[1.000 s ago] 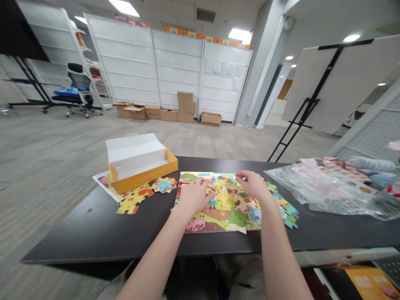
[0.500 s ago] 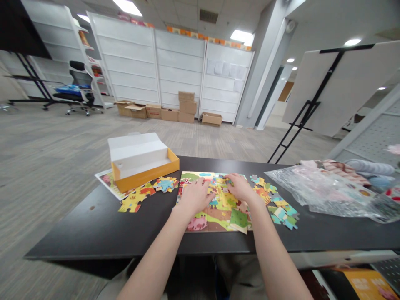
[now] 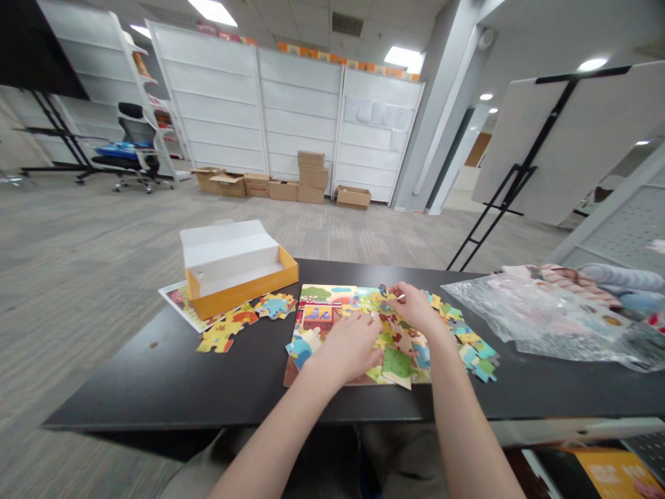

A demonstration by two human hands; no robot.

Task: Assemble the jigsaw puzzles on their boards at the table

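Note:
A colourful farm-scene jigsaw puzzle (image 3: 321, 292) lies on the black table in front of me. My left hand (image 3: 353, 343) rests palm down over its middle, fingers stretched out, covering part of the picture. At the upper right of the puzzle my right hand (image 3: 413, 308) pinches a small puzzle piece (image 3: 385, 304) between thumb and fingers. A blue-and-white piece (image 3: 298, 352) sits loose on the left side of the picture. Near the lower right, a green piece (image 3: 397, 364) lies tilted across the puzzle. Partly behind my right wrist are several loose pieces (image 3: 470, 339).
An open yellow box (image 3: 244, 292) with a white lid stands at the back left of the table (image 3: 171, 388), on a printed sheet (image 3: 179, 299). Beside it are several puzzle pieces (image 3: 228, 329). Clear plastic bags (image 3: 540, 319) and folded cloth (image 3: 618, 277) fill the right side.
My left hand has slid right and toward me, uncovering the red house and the blue-and-white piece. My right hand has shifted slightly right and now pinches a piece.

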